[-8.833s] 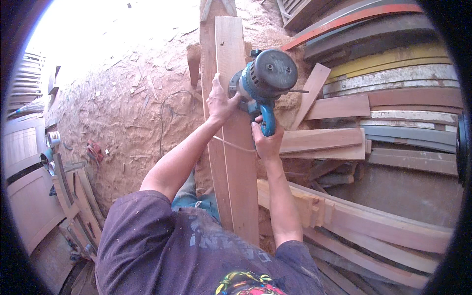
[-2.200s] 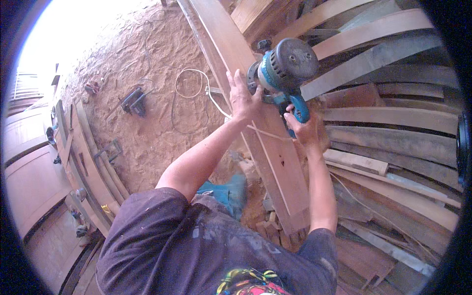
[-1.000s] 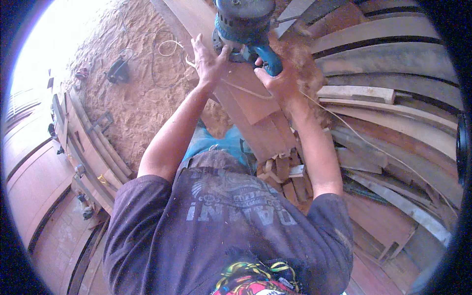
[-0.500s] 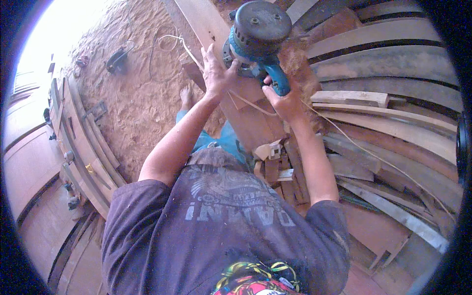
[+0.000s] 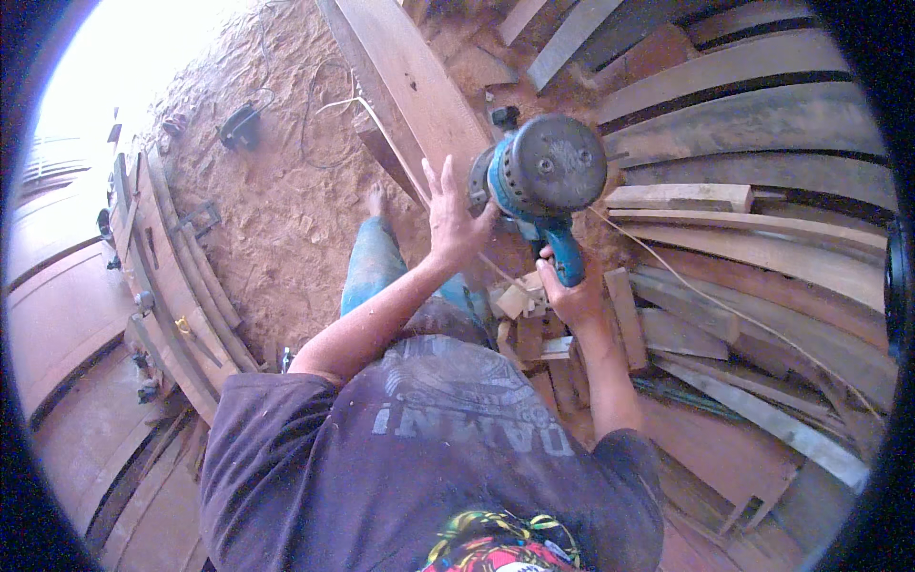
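A teal router (image 5: 515,186) with a round black motor cap sits over the near part of a long reddish-brown board (image 5: 419,86). My right hand (image 5: 575,294) is closed around its teal rear handle. On the router's left side is my left hand (image 5: 454,224), its fingers stretched out and spread over the board. The left thumb reaches to the router's body and seems to touch it. The router's underside and the board's near end are hidden beneath the tool and my hands. A pale cord (image 5: 720,291) runs off to the right.
Long planks (image 5: 724,119) are stacked along the right. Small wood blocks (image 5: 534,334) lie between my body and right forearm. Curved wooden pieces (image 5: 176,276) and large panels (image 5: 67,324) stand at left. A dark tool (image 5: 240,126) lies on the earthen floor (image 5: 295,210).
The router and both hands have moved right and nearer to my body along the board. More of the board's far part now shows. My right hand keeps its grip on the handle.
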Demonstrator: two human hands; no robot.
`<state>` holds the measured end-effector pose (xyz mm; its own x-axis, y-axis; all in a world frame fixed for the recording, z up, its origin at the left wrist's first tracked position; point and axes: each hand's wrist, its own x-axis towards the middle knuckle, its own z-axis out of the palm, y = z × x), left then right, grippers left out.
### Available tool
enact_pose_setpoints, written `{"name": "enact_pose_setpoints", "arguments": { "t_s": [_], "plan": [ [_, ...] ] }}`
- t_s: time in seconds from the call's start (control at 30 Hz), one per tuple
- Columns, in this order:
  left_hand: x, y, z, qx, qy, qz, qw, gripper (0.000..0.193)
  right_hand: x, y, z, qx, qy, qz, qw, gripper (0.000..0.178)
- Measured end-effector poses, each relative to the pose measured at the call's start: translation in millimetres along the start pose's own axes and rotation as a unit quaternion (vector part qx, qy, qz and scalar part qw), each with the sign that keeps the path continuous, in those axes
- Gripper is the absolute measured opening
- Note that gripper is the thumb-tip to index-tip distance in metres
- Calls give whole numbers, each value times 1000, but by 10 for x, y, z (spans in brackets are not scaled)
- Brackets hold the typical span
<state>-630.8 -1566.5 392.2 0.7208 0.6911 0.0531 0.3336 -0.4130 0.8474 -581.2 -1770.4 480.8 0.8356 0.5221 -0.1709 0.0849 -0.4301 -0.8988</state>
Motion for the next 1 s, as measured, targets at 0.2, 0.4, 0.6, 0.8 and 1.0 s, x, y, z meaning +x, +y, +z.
{"name": "enact_pose_setpoints", "arguments": {
  "t_s": [0.2,0.4,0.6,0.8,1.0],
  "plan": [
    [-24,-42,-262,18,-86,-2,996,116,-97,35,127,-9,52,-22,998,24],
    [-78,-131,-890,124,-268,137,946,120,-302,-182,196,133,89,42,986,32],
    [105,-509,-1526,150,-377,268,874,107,-938,-669,274,264,140,170,939,28],
    [686,-1206,-1371,197,-123,302,925,47,-1200,-794,485,289,214,219,907,27],
    [1245,-1452,-1158,-80,168,-103,977,57,-1004,-1177,526,137,207,260,933,23]
  ]
}}
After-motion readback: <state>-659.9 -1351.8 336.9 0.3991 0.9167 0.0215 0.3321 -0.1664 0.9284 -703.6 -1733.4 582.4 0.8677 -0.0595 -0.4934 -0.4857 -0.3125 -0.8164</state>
